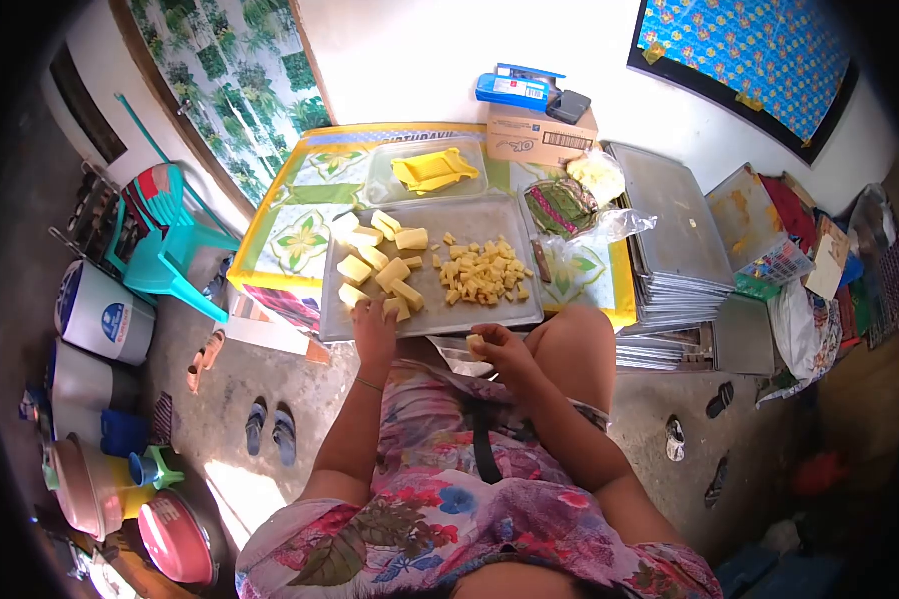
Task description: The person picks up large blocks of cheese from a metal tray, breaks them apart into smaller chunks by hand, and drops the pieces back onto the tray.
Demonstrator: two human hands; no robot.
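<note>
A grey metal tray (439, 212) lies on the table in front of me. On its left side are several large pale-yellow peeled chunks (353, 269), which look like a root vegetable. To the right is a heap of small diced pieces (479, 272). My left hand (374, 331) reaches over the tray's near left edge, fingers spread against the closest chunks. Just off the near edge, my right hand (506, 353) pinches a pale-yellow piece (475, 343) between thumb and fingers. A knife (540, 261) with a brown handle rests at the tray's right edge.
Behind the tray, a clear plastic tray (377, 178) holds a yellow item (435, 170). A cardboard box (539, 137) and plastic bags (596, 178) stand at the back right. Stacked metal trays (674, 235) are on the right, a teal chair (183, 245) on the left.
</note>
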